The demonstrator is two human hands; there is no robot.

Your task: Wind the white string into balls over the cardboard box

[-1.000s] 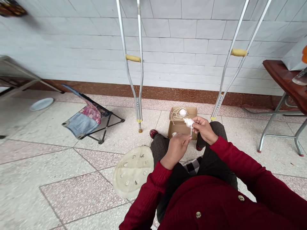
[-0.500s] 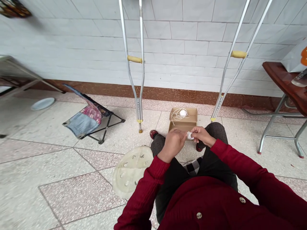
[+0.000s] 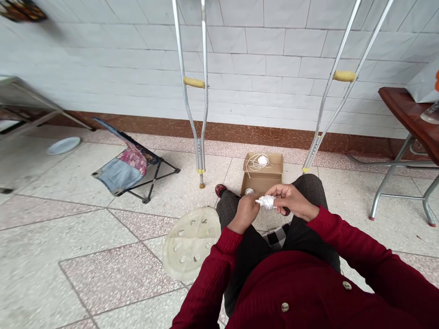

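Between my hands, above my lap, is a small white bundle, wound or wrapped, with a thin tip at its left end; its exact kind does not show. My left hand is closed at that thin tip, its fingers mostly hidden. The fingers and thumb of my right hand grip the bundle's thicker right end. Just beyond them on the floor lies an open cardboard box. Its far half holds a loosely coiled white cord and a round white ball. A small white item shows in its near half.
Two metal crutches, one left and one right, lean on the tiled wall. A folding stool and a pale round mat with holes are on my left. A brown table stands on the right.
My left hand has moved down, lower beside the right hand. The white bundle now shows more fully, with its thin tip pointing left. The small white item in the box has come into sight.
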